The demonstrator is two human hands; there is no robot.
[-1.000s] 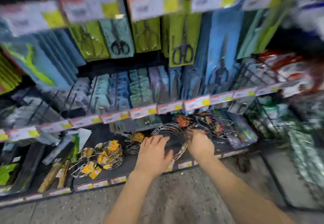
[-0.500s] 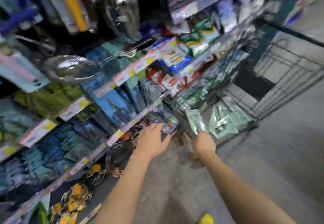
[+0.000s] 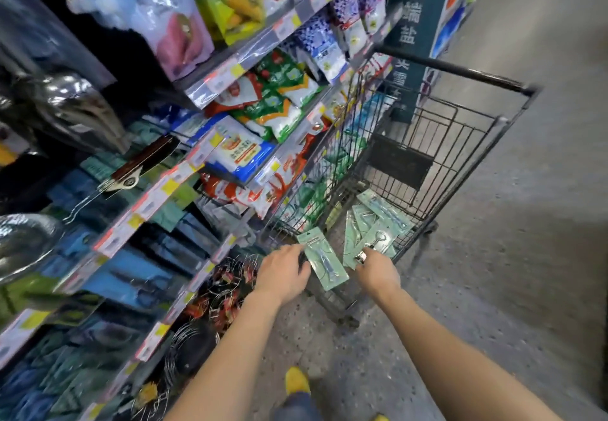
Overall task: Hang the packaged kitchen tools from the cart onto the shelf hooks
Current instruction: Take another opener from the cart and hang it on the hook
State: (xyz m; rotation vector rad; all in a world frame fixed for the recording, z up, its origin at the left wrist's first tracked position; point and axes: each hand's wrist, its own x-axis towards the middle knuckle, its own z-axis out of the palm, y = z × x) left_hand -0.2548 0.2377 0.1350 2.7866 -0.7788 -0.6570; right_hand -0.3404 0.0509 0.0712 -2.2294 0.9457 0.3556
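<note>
A black wire cart (image 3: 467, 144) stands by the shelves, with several pale green packaged kitchen tools (image 3: 383, 211) lying in it. My left hand (image 3: 284, 272) grips one green packaged tool (image 3: 324, 257) by its left edge at the cart's near end. My right hand (image 3: 376, 271) pinches the lower end of another green pack with a metal tool (image 3: 375, 243) that lies among the others. Hooks with blue and teal packaged tools (image 3: 131, 269) fill the shelf at the left.
Shelves (image 3: 230, 68) with bagged food run along the left behind the cart. Wire racks with red and yellow tags (image 3: 227, 289) lie on the bottom shelf. A dark green sign (image 3: 414, 15) stands beyond the cart. Grey floor (image 3: 526, 256) lies to the right; my yellow shoe (image 3: 296, 381) shows below.
My view has swung right from the scissors and wire racks to the cart. Both hands left the bottom shelf, reached to the cart and closed on green packs.
</note>
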